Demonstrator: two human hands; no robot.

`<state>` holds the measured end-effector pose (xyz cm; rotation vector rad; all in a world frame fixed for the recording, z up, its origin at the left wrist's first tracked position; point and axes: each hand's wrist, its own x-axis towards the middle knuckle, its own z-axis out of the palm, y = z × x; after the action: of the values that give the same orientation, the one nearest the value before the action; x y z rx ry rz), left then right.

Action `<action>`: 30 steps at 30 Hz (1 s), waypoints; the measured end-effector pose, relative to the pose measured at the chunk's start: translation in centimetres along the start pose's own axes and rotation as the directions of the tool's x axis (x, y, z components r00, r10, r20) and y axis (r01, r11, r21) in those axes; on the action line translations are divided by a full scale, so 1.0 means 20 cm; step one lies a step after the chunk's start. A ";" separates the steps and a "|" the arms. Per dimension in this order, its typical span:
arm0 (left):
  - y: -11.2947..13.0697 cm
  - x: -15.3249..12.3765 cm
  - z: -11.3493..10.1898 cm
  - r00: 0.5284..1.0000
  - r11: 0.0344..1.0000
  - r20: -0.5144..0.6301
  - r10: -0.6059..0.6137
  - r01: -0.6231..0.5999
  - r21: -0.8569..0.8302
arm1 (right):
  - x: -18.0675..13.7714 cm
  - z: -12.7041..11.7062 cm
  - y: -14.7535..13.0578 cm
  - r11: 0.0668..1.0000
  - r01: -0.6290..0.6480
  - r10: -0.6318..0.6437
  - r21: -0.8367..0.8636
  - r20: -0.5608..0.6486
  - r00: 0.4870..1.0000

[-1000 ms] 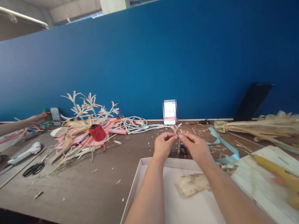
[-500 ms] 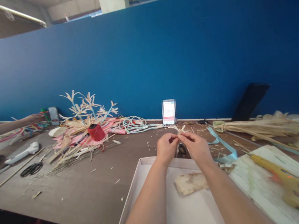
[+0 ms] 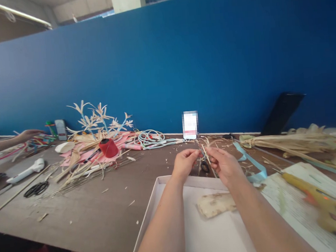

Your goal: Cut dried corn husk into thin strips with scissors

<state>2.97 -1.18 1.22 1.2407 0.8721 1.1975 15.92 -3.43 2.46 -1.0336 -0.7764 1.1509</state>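
My left hand (image 3: 185,164) is closed in a pinch above the far edge of a white shallow box (image 3: 159,196). What its fingertips hold is too small to make out. Close beside it, my right hand (image 3: 223,163) is pinched on a thin pale strip (image 3: 204,150) that points up and away. Black scissor handles (image 3: 205,167) lie on the table just beyond the hands. Inside the box, under my right forearm, rests a flat, mottled off-white piece (image 3: 215,205).
A yellow glue gun (image 3: 316,196) lies on printed paper (image 3: 291,213) at right, near blue ribbon (image 3: 257,169) and a dried husk bundle (image 3: 274,141). A lit phone (image 3: 190,126) leans on the blue partition. At left are red thread (image 3: 108,147), husk flowers (image 3: 100,115) and a co-worker's hand (image 3: 30,134).
My hands have moved slightly apart, the right one shifting rightward, and the pale strip now shows between them. At far left, the co-worker's hand has drawn back from the green object.
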 end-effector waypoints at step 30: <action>-0.01 0.00 0.05 0.990 0.996 0.117 -0.076 0.069 0.058 | 0.00 0.02 0.05 0.994 0.106 -0.107 -0.038 -0.036 0.994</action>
<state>3.90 -1.47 1.22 1.2993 0.8580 1.0370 15.26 -3.18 1.72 -1.0285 -0.8148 1.0265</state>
